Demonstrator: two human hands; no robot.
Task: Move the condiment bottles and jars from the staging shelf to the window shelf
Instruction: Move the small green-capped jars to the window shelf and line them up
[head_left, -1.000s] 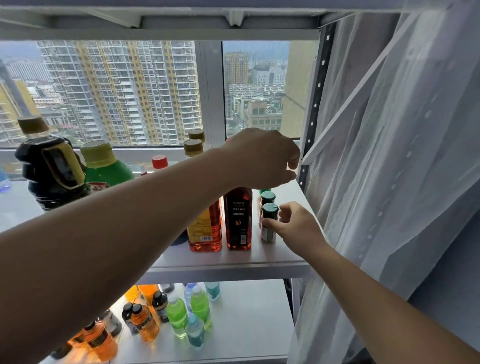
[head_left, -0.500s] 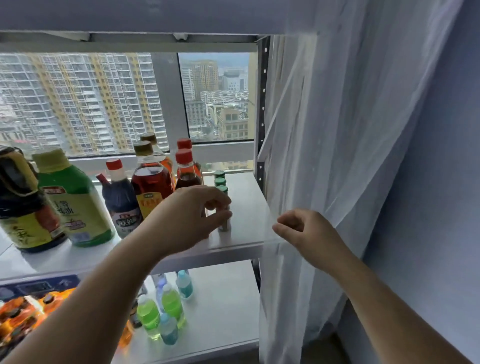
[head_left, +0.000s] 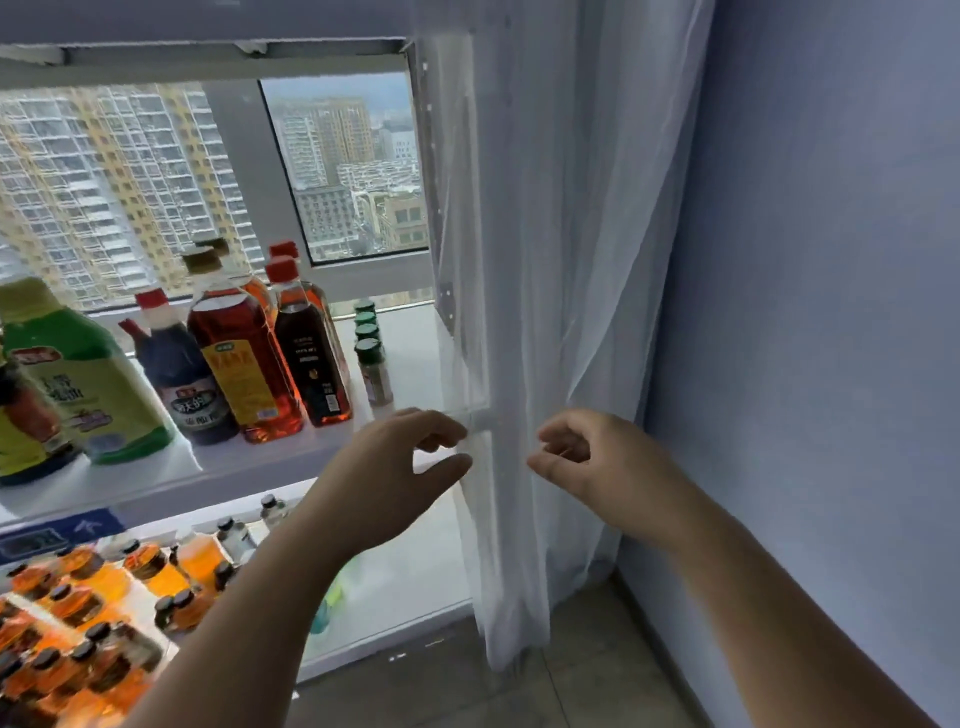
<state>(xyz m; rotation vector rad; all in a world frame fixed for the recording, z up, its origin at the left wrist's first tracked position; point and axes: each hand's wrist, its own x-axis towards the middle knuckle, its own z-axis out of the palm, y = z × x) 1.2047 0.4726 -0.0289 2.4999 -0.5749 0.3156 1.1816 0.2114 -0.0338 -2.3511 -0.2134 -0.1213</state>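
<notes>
Left hand (head_left: 387, 475): fingers (head_left: 441, 423) apart, empty; spice jar (head_left: 375, 376) just beyond them on window shelf (head_left: 415, 353). Right hand (head_left: 597, 467): fingers loosely curled, empty.

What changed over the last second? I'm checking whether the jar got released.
The right hand let go of the green-capped jar and pulled back; the left hand pulled back from the dark bottle. Both now hold nothing. The other bottles stayed put.

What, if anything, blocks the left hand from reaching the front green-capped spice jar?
Probably reachable, yes. The left hand is empty at the front edge of the window shelf; the front green-capped spice jar heads its row beyond, nothing between. The dark red-capped bottle stands beside it, not in front.
</notes>
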